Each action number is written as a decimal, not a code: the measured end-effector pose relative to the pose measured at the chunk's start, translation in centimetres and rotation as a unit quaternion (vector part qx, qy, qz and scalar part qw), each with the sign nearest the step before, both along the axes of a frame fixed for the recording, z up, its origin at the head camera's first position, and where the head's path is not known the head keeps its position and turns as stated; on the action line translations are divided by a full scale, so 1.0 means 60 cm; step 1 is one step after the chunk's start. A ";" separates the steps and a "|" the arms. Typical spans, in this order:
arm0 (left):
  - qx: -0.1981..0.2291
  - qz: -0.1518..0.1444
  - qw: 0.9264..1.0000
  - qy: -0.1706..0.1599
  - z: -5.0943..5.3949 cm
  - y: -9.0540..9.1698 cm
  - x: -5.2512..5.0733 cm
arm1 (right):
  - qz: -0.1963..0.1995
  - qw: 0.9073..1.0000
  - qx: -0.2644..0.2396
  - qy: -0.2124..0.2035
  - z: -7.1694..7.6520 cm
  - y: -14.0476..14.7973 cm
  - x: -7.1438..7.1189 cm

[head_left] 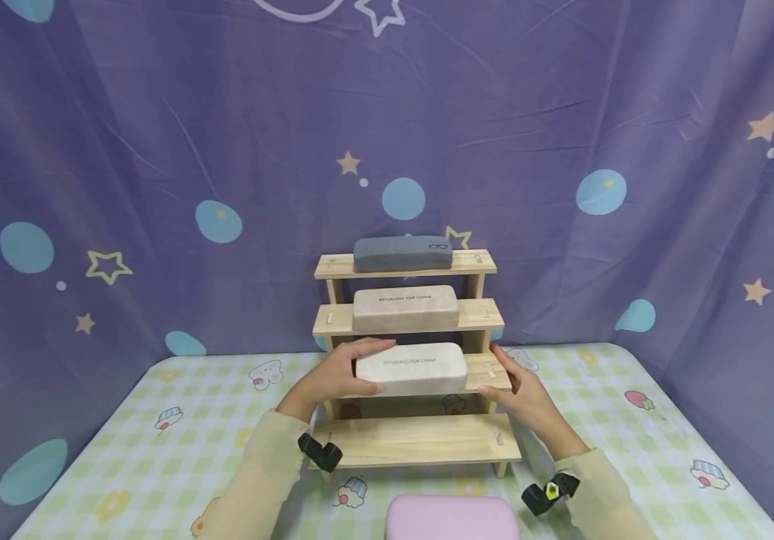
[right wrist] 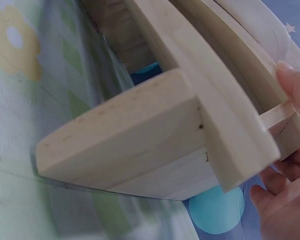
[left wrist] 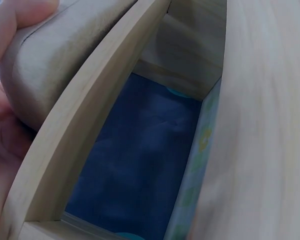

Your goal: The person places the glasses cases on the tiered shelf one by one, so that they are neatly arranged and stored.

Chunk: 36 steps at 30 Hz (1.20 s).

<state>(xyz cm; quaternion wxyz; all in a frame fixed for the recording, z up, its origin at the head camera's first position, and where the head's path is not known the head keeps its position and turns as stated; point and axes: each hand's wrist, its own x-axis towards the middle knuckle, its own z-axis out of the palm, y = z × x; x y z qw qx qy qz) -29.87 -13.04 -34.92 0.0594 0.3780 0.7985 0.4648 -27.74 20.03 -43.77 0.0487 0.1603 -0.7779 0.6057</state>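
A wooden stepped display stand (head_left: pixel 421 442) stands on the table. My left hand (head_left: pixel 336 373) grips the left end of a white glasses case (head_left: pixel 421 375) on the stand's second step from the bottom, thumb at the front and fingers over the back. In the left wrist view, the case (left wrist: pixel 45 65) sits on the plank's edge between thumb and fingers. My right hand (head_left: pixel 525 394) holds the right end of that same step. Its thumb presses the front edge and its fingers curl round the end, as the right wrist view shows beside the plank (right wrist: pixel 205 85).
A beige case (head_left: pixel 405 319) lies on the step above, and a grey-blue case (head_left: pixel 403 257) lies on the top step. A pink case (head_left: pixel 452 517) is on the checked tablecloth (head_left: pixel 211 420) in front. A purple curtain (head_left: pixel 279 187) hangs close behind the stand.
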 end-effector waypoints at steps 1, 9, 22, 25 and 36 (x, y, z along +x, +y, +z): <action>-0.002 -0.001 1.000 0.003 0.000 0.000 0.000 | 0.000 1.000 0.002 0.000 0.000 0.000 0.000; 0.009 -0.014 1.000 -0.015 -0.009 -0.001 -0.008 | -0.003 1.000 0.007 0.004 0.000 0.001 0.000; 0.066 0.037 0.997 -0.005 -0.051 -0.025 -0.009 | -0.008 1.000 0.009 0.000 0.000 0.001 0.001; 0.092 0.048 0.995 0.002 -0.054 -0.034 0.011 | -0.013 1.000 0.016 0.003 0.000 0.002 0.001; 0.128 0.029 0.987 0.089 -0.082 -0.046 0.105 | -0.003 1.000 0.003 0.008 -0.003 0.001 0.000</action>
